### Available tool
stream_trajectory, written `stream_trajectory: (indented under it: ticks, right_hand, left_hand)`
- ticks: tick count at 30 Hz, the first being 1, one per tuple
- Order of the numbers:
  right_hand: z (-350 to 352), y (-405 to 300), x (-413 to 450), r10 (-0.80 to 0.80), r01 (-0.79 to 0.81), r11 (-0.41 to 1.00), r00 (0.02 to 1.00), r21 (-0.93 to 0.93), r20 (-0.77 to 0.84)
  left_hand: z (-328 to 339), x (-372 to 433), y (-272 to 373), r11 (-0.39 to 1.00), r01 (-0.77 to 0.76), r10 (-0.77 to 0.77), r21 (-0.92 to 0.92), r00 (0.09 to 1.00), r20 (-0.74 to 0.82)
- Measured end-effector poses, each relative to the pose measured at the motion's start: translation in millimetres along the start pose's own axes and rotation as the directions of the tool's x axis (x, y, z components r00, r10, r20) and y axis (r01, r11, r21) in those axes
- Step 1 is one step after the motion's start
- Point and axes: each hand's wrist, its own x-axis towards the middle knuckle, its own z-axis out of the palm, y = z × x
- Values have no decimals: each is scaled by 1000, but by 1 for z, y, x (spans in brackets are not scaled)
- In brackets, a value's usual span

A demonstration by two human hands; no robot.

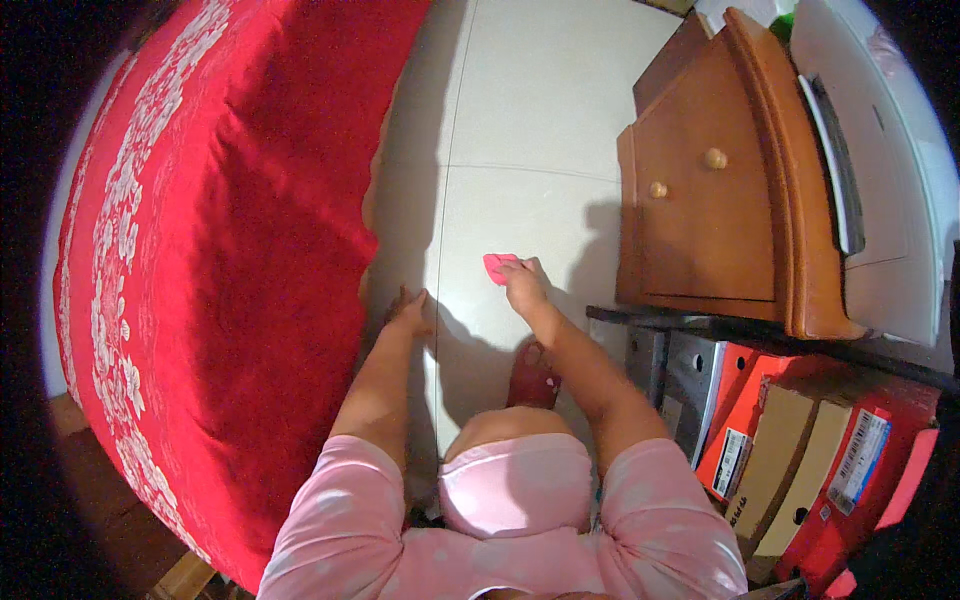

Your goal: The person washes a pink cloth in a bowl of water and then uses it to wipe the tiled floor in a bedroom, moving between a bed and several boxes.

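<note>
My right hand (526,286) grips a small, flat pink item (496,268), perhaps a folded cloth or a sponge, over the pale tiled floor (525,210). The fingers cover part of it, and I cannot tell whether it touches the tiles. To the left, my left hand (409,313) holds nothing and has its fingers apart. It is low by the red bedspread (300,187), partly in that side's shadow. Below my right forearm, a dark red shoe or slipper (534,379) rests on the floor, partly hidden by my knee.
A brown wooden cabinet (697,217) with round knobs stands on the right. Nearer me, a black shelf edge (607,313) juts out above several upright file boxes (690,367) and shoe boxes (787,450). The bedspread hangs along the whole left side of the floor strip.
</note>
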Motion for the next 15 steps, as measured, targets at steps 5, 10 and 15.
stream_trajectory:
  ticks: [5, 10, 15]
  right_hand:
    - [-95, 12, 74, -81, 125, 988, 921, -91, 382]
    - [-150, 46, 119, 20, 217, 909, 831, -357, 556]
    - [-124, 54, 124, 209, 178, 810, 803, -559, 558]
  left_hand:
    - [-16, -11, 11, 997, 19, -23, 76, 998, 51]
    - [-24, -11, 27, 987, 42, -48, 153, 998, 40]
    - [-13, -21, 8, 994, 59, -61, 94, 998, 18]
